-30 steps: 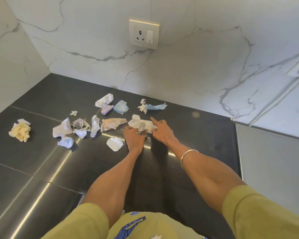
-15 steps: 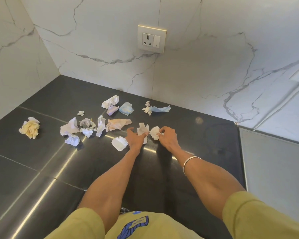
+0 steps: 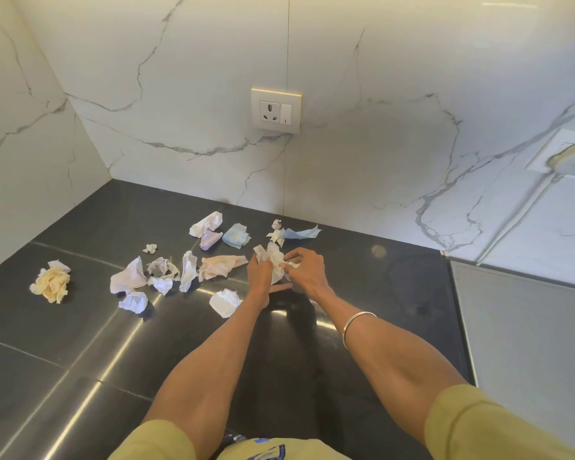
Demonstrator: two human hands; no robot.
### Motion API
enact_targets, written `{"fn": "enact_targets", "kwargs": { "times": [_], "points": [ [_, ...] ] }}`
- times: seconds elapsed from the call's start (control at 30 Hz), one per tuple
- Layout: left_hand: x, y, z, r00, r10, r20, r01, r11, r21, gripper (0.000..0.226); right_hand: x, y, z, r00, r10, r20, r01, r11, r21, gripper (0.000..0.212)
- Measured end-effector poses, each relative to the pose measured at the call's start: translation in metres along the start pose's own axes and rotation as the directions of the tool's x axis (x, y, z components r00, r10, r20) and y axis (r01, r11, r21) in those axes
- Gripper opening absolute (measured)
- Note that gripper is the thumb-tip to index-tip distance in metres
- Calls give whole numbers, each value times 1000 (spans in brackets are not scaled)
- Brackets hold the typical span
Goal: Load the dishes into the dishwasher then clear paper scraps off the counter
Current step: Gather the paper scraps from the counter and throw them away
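Observation:
Several crumpled paper scraps lie on the black counter [image 3: 80, 343]. My left hand [image 3: 260, 272] and my right hand [image 3: 307, 270] meet over the middle of the counter, and both grip one white crumpled scrap [image 3: 273, 260] between them, lifted slightly off the surface. A peach scrap [image 3: 220, 265] lies just left of my left hand. A white scrap [image 3: 225, 302] sits in front of it. A blue scrap [image 3: 299, 233] lies behind my hands. A yellow wad [image 3: 51, 284] sits far left. No dishes or dishwasher are in view.
Marble walls close the counter at the back and left, forming a corner. A wall socket [image 3: 275, 110] sits above the scraps. A grey-white raised surface [image 3: 525, 327] borders the counter on the right. More white and lilac scraps [image 3: 161, 275] cluster centre-left.
My hands have come closer together and bunched the two white pieces into one wad, lifting it off the counter. The camera has tilted up, showing more wall.

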State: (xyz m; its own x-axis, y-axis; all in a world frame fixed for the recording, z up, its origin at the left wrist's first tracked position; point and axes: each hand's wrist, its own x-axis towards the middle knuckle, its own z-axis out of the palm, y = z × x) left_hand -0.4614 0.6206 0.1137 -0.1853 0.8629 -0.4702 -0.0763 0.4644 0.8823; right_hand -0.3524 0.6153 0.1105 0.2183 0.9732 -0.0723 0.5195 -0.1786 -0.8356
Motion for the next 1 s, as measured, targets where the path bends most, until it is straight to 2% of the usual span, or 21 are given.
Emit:
{"fn": "enact_targets", "kwargs": {
  "times": [0.1, 0.2, 0.33, 0.4, 0.47, 0.6, 0.67, 0.77, 0.87, 1.0],
  "points": [
    [9, 1, 4, 997, -38, 69, 42, 997, -64, 44, 1, -5, 3, 1000, -25, 4, 25, 1000, -16, 11],
    [17, 3, 4, 984, -97, 151, 114, 988, -105, 59, 1, -6, 3, 1000, -8, 6, 8, 1000, 4, 13],
    [24, -3, -3, 972, -103, 210, 137, 978, -157, 48, 4, -1, 5, 998, 14, 68, -18, 999, 50, 19],
    [32, -10, -7, 959, -132, 251, 182, 965, -187, 53, 8, 2, 2, 993, 37, 111, -46, 996, 76, 29],
    [39, -15, -7, 959, -163, 232, 213, 955, -207, 50, 13, 7, 1, 992, 53, 114, -58, 997, 43, 31],
    [52, -16, 1, 974, -162, 158, 186, 971, -149, 43, 28, 19, -7, 993, 116, 1, -116, 993, -22, 22],
    [61, -13, 4, 982, -138, 129, 153, 982, -110, 40, 41, 21, -13, 994, 106, -38, -109, 991, -81, 30],
    [77, -9, 5, 984, -148, 104, 162, 976, -146, 36, 60, 13, -18, 997, 35, -62, -44, 988, -146, 43],
    [94, -8, 9, 986, -133, 97, 145, 979, -141, 38, 79, 9, -14, 999, -53, -7, 49, 971, -232, 57],
    [94, -6, 13, 990, -73, 120, 88, 988, -125, 20, 103, 15, -2, 987, -43, 156, 99, 924, -369, 78]
  ]
}}
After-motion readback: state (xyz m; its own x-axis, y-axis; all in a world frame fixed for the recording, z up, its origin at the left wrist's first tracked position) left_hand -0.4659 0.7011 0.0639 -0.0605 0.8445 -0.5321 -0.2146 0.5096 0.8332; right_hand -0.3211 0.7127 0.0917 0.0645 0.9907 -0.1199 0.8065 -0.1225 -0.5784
